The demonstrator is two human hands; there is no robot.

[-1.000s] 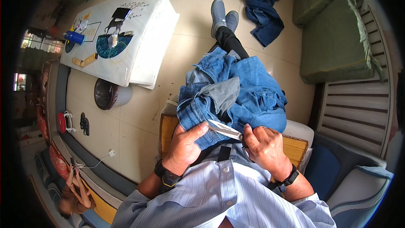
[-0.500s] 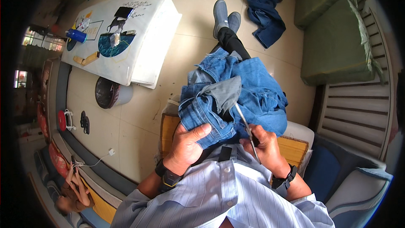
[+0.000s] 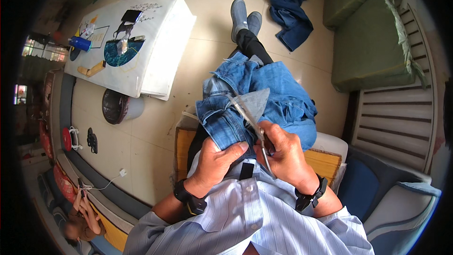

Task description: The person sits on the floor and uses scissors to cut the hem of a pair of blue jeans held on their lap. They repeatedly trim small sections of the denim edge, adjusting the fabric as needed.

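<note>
Blue jeans [image 3: 288, 104] lie bunched across my lap and legs, with a grey pocket lining [image 3: 258, 101] exposed. My left hand [image 3: 217, 163] is closed on the folded waistband, thumb on top. My right hand [image 3: 288, 156] grips metal scissors [image 3: 247, 114], whose upper end points away to the upper left, over the denim and lining. I cannot tell whether the blades touch the cloth.
Dark jeans [image 3: 290, 14] lie on the floor beyond my feet. A white table [image 3: 122, 73] and a bin [image 3: 122, 106] are left; green covered cushions [image 3: 370, 49] are right. Another person [image 3: 85, 224] reclines at lower left, hands on a small dark object.
The scissors have swung from pointing left near my left thumb to pointing up and left over the lining. My right hand has moved upward; my left hand has shifted slightly right with the waistband.
</note>
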